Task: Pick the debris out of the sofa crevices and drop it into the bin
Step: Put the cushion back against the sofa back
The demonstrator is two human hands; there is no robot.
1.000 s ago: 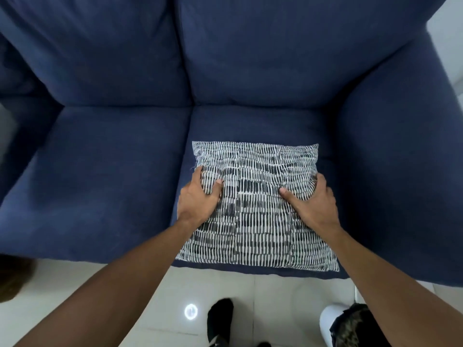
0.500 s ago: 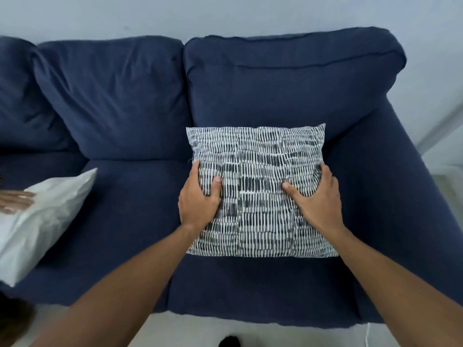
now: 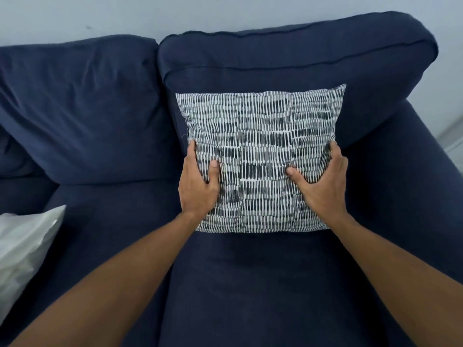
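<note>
A black-and-white patterned cushion [image 3: 260,156] stands upright against the right back cushion of the dark blue sofa [image 3: 263,284]. My left hand [image 3: 199,184] grips its left edge, thumb on the front. My right hand [image 3: 323,181] grips its right edge the same way. The crevice between the two seat cushions [image 3: 172,259] runs down under my left forearm. No debris and no bin show in this view.
A white plastic bag [image 3: 22,249] lies on the left seat cushion at the frame's left edge. The sofa's right armrest [image 3: 413,184] rises beside the patterned cushion. A pale wall [image 3: 225,13] stands behind the sofa.
Both hands have carried the patterned cushion from the front of the seat back and up against the back cushion. The view has tilted up; the floor is out of sight.
</note>
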